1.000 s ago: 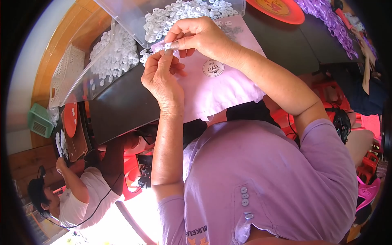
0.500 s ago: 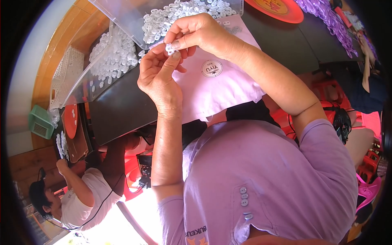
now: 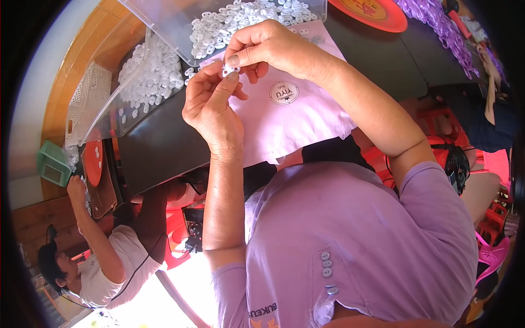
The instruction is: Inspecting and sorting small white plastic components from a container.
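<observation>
Between my fingertips is a small white plastic piece with dark holes (image 3: 230, 70). My left hand (image 3: 215, 112) pinches it from below with thumb and fingers, while my right hand (image 3: 270, 50) grips its upper side, thumb pressed on top. Fingers cover part of the piece, so whether it is one part or two joined I cannot tell. Beneath both hands, a pink cloth (image 3: 306, 123) with a round printed emblem covers the table edge and hangs toward my lap. Just beyond my hands lie many similar white pieces (image 3: 216, 33) in a clear plastic bin.
Left of my hands, another clear container holds a heap of white pieces (image 3: 156, 71). A red plate (image 3: 377, 13) and purple strands (image 3: 432, 27) lie at the far right of the dark table (image 3: 158, 147). A green basket (image 3: 53, 163) and a co-worker (image 3: 117, 262) are at left.
The white piece has turned between my fingers and now shows its holes differently. My hands have barely shifted. At left, the co-worker's hand has risen.
</observation>
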Available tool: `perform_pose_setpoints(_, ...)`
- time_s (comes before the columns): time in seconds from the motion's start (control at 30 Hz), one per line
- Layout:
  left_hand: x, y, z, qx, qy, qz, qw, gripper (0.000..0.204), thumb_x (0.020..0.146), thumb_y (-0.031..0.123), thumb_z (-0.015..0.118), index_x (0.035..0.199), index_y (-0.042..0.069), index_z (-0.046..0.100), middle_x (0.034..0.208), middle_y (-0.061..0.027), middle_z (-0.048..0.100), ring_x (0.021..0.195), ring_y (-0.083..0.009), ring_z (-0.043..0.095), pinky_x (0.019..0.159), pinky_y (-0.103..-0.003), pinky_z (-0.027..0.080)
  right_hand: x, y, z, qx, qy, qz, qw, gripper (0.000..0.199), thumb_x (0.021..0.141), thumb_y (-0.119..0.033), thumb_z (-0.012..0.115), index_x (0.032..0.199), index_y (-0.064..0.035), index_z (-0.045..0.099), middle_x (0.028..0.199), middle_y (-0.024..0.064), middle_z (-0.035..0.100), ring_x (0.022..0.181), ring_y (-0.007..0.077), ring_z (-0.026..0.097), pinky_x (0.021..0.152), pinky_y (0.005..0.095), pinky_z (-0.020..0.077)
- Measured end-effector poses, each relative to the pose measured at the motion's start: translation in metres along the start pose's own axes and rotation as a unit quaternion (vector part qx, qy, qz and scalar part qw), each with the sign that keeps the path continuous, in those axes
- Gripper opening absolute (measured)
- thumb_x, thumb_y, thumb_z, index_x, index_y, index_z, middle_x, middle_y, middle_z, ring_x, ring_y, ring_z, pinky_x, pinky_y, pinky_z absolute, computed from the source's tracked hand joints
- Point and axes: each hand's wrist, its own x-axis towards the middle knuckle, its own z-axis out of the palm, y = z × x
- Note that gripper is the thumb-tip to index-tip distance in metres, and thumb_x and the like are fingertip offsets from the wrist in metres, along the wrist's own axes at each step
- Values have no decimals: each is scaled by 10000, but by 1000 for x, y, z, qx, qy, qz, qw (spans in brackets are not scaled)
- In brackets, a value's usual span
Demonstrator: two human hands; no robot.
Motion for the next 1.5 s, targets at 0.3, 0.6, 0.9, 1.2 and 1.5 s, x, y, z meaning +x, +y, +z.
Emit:
perform_pose_setpoints(0.3,0,0,2,-4,-15,-11,1000,229,783,-117,665,1002,-59,629,826,-82,620,672,-143,606,490,-259,502,-3,-5,1,-20,8,3,1000,111,873,-118,649,896,-11,665,726,41,637,588,112,607,508,224,458)
perform_pose_setpoints(0.6,-2,0,1,-7,-21,-10,1000,254,771,-129,661,1013,-61,631,829,-80,605,668,-144,601,486,-265,513,-4,-5,2,-5,11,18,1000,136,863,-129,657,919,-6,666,710,39,623,572,111,590,502,227,447)
perform_pose_setpoints(0.9,-1,-1,0,2,-6,-8,1000,244,779,-110,685,1010,-61,623,833,-75,601,674,-137,593,495,-268,527,-1,3,2,2,-3,3,1000,176,882,-198,676,892,-22,672,691,34,612,583,115,589,517,230,438)
perform_pose_setpoints(1.2,-4,-1,6,55,-30,34,997,306,755,-118,716,1033,-58,603,842,-74,607,717,-129,595,524,-260,540,-4,-6,-1,11,-18,51,998,206,877,-221,669,895,-15,668,669,38,607,540,124,590,493,228,434)
perform_pose_setpoints(1.5,-3,1,2,16,-13,7,1000,262,768,-111,710,1003,-56,609,809,-92,625,638,-155,616,469,-260,506,-4,-1,5,-40,-6,15,999,238,913,-243,634,896,-5,636,696,38,612,557,113,580,499,239,448)
